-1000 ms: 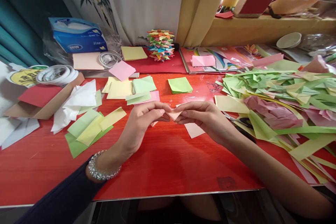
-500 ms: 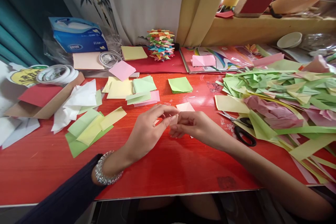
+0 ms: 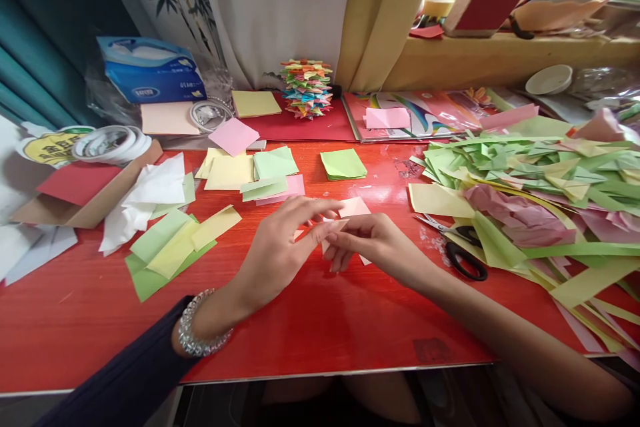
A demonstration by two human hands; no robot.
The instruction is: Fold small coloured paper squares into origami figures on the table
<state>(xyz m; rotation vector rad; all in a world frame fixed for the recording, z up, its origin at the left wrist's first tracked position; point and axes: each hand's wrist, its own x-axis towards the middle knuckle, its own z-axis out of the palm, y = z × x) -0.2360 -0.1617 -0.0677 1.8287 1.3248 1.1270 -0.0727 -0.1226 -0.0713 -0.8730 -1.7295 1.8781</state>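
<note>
My left hand (image 3: 293, 233) and my right hand (image 3: 367, 240) meet over the middle of the red table, both closed on a small pale pink piece of paper (image 3: 338, 225). The thumbs and fingertips pinch it from either side and hide most of it. Beneath and behind the hands lies another pale pink paper sheet (image 3: 356, 207). A clear beaded bracelet (image 3: 203, 323) circles my left wrist. Beyond the hands are a stack of bright green square papers (image 3: 343, 164) and several pale yellow, mint and pink squares (image 3: 230, 172).
Scissors with black handles (image 3: 465, 260) lie right of my hands, beside a heap of folded green papers and strips (image 3: 510, 163). Green and yellow papers (image 3: 175, 247) lie to the left, near a cardboard box (image 3: 95, 210). A layered paper ornament (image 3: 307, 90) stands at the back.
My right fingers have shifted slightly, with the thumb now closer to the left thumb. More of the pink paper shows above the fingertips. The view has tilted a little.
</note>
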